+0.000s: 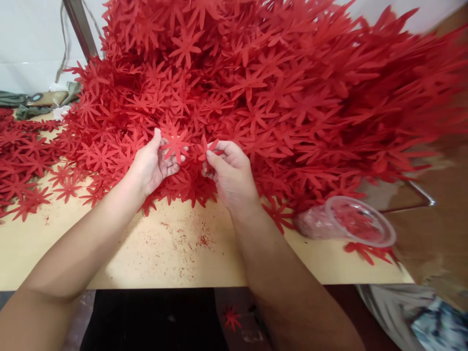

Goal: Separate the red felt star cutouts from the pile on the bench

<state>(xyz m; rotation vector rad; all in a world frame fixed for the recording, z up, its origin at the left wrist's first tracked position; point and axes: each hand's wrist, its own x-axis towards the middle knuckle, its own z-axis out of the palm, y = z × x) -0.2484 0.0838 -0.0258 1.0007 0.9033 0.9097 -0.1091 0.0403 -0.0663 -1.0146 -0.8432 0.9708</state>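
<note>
My left hand (155, 163) is turned palm up, its thumb raised and its fingers loosely curled under a flat red flower cutout (177, 145) with long narrow petals. The cutout covers part of those fingers. Close by on the right, my right hand (234, 170) pinches another red flower piece (207, 148) between thumb and forefinger; part of this piece is hidden by the fingers. Just behind both hands rises a large heap of the same red flowers (252, 83).
A clear plastic tub (360, 222) with red bits inside lies tipped at the table's right. More red flowers (22, 161) spread over the left side. Red crumbs dot the pale tabletop (146, 263) near its front edge. One red flower (232, 318) is below the table edge.
</note>
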